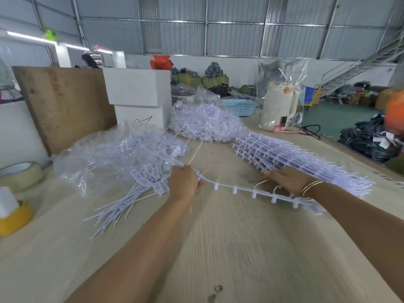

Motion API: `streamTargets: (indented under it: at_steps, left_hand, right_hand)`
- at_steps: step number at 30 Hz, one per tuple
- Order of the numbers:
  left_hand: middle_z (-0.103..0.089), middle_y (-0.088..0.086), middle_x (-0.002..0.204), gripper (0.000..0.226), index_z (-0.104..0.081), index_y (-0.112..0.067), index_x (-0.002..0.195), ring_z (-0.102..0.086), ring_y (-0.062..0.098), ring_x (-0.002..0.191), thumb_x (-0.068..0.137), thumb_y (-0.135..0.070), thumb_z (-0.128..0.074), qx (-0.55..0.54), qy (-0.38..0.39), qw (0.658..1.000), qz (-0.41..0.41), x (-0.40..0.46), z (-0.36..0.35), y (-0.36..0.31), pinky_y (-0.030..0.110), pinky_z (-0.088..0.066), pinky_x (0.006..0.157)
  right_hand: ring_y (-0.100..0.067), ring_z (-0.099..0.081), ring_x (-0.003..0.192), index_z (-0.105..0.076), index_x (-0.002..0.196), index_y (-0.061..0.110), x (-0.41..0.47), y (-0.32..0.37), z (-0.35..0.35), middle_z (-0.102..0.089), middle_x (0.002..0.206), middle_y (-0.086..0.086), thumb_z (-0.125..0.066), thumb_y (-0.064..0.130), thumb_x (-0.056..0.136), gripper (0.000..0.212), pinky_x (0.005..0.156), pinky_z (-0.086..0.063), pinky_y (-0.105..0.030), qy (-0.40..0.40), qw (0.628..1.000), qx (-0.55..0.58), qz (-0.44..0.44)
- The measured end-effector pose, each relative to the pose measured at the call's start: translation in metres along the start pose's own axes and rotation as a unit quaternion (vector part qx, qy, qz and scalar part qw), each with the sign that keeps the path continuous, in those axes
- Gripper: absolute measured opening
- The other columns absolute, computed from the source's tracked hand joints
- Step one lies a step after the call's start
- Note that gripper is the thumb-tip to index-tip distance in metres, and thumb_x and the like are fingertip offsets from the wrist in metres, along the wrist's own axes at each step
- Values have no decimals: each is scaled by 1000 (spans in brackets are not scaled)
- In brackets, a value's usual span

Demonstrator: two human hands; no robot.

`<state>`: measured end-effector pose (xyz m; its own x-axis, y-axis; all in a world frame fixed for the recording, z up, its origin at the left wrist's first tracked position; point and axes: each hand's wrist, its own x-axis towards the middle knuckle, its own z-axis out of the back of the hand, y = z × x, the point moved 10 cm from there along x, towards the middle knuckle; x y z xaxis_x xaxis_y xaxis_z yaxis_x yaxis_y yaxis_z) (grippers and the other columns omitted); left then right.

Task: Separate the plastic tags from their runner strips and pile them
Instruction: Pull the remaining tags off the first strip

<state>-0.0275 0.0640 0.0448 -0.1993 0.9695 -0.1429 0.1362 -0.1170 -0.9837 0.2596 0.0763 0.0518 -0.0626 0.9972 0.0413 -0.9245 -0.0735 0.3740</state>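
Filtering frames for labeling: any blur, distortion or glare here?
Head view: motion blur smears the table and forearms; wide-angle bending curves the roof beams and table edge; the ceiling light strips blow out; the left hand and runner strip stay fairly sharp.

Wooden worktable [218, 248]: loose pile of separated white plastic tags [140, 186] left of centre, on crumpled clear plastic sheet [91, 162]; stack of white tags on runner strips [290, 158] right of centre; heap of white plastic tags [205, 121] behind, upper centre; two stacked white boxes [140, 95] behind the sheet; cream electric kettle in clear bag [279, 106] upper right; tape rolls [19, 176] at left edge.
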Motion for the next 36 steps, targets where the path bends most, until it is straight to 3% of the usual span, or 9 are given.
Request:
streamTargets:
  at_steps: [4,7,10,14,21,23,27,32,36]
  left_hand:
    - [-50,8,66,23,-50,-7,79,-57,15,51,99,-10,-38,-125,78,986,73,-20,-26,19,25,-51,45]
    - [-56,12,78,23,-47,-10,80,-64,23,73,100,-18,-40,-263,173,933,175,-45,-70,46,39,-54,64]
    - [-48,12,70,22,-46,-10,86,-59,12,46,101,-11,-30,-297,109,934,163,-33,-65,49,20,-46,49]
    - [-36,3,38,25,-42,-13,81,-29,6,21,100,-8,-27,-119,14,991,56,5,1,17,11,-23,29]
    - [-38,-4,36,20,-52,-11,97,-34,9,25,99,-21,-35,95,121,987,-41,6,-11,-12,17,-31,34]
    - [-41,-6,36,25,-54,-15,93,-38,9,28,100,-28,-34,157,174,970,-66,3,-25,-13,22,-34,42]
    - [-46,-2,45,28,-52,-16,102,-42,9,31,101,-36,-32,340,257,898,-111,-3,-33,-7,18,-38,42]
    - [-49,3,61,21,-50,-19,99,-45,4,32,101,-34,-34,484,302,808,-148,-1,-33,3,18,-39,39]
    - [-55,2,66,18,-51,-25,88,-49,12,42,99,-27,-37,529,318,771,-156,5,-41,17,23,-42,49]
  right_hand:
    - [-13,-54,97,-69,100,31,0,15,-9,-62,110,7,-37,45,97,35,88,-38,-26,23,999,22,2]
    - [-10,-49,91,-67,107,22,-1,35,-26,-55,97,10,-36,39,99,36,79,-32,-21,28,999,-19,37]
    - [-12,-54,93,-68,105,20,-7,35,-31,-57,94,14,-37,36,99,35,78,-36,-19,33,998,-11,55]
    - [-9,-52,101,-62,119,30,-17,1,-17,-56,114,13,-38,45,96,37,93,-35,-23,31,999,-11,25]
    - [-14,-56,83,-70,100,18,-25,3,-6,-66,99,2,-39,42,92,40,79,-42,-27,-30,993,-74,85]
    - [-18,-58,93,-69,105,14,-28,4,-1,-65,106,-4,-44,35,95,35,87,-43,-30,-70,988,-95,101]
    - [-22,-55,107,-63,117,14,-31,-34,4,-61,121,-6,-38,31,99,35,91,-38,-28,-58,989,-136,-21]
    - [-16,-63,91,-71,94,19,-44,-21,26,-70,94,2,-42,27,98,30,87,-46,-30,-189,973,121,-55]
    - [-11,-54,102,-65,112,18,-29,40,6,-59,105,9,-43,25,98,27,90,-36,-18,-165,970,180,-8]
